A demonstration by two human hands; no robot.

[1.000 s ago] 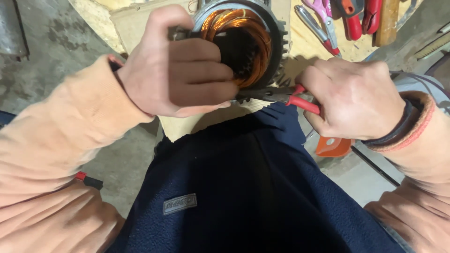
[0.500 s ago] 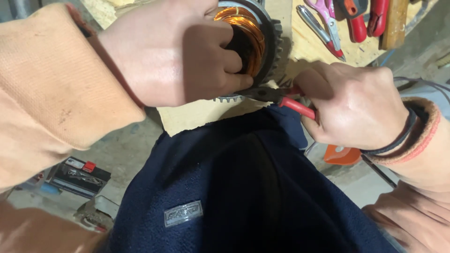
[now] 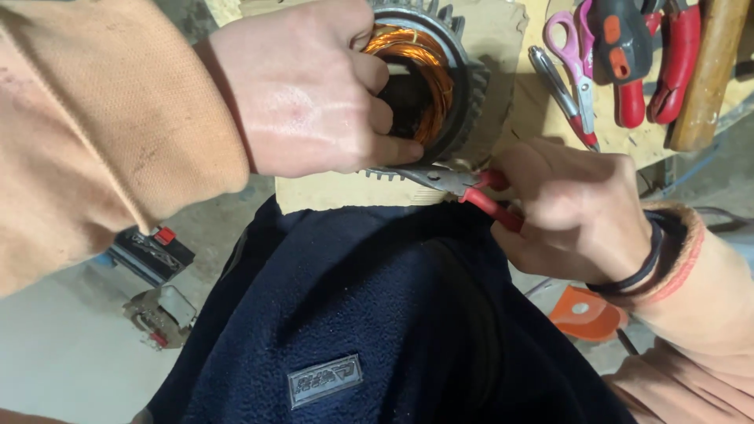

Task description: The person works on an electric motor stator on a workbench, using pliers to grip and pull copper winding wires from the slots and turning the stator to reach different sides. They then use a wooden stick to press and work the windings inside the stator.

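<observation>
A: Left hand [image 3: 314, 94] closed on the ribbed metal stator [image 3: 440, 78], fingers hooked inside against the copper winding [image 3: 428, 74]; it sits on the plywood board [image 3: 503, 47].
B: Right hand [image 3: 573, 208] fisted round red-handled pliers [image 3: 463, 184], tips at the lower rim.
A: Risk?
B: Steel tips could slip, nicking the thin glossy wire or a finger.
</observation>
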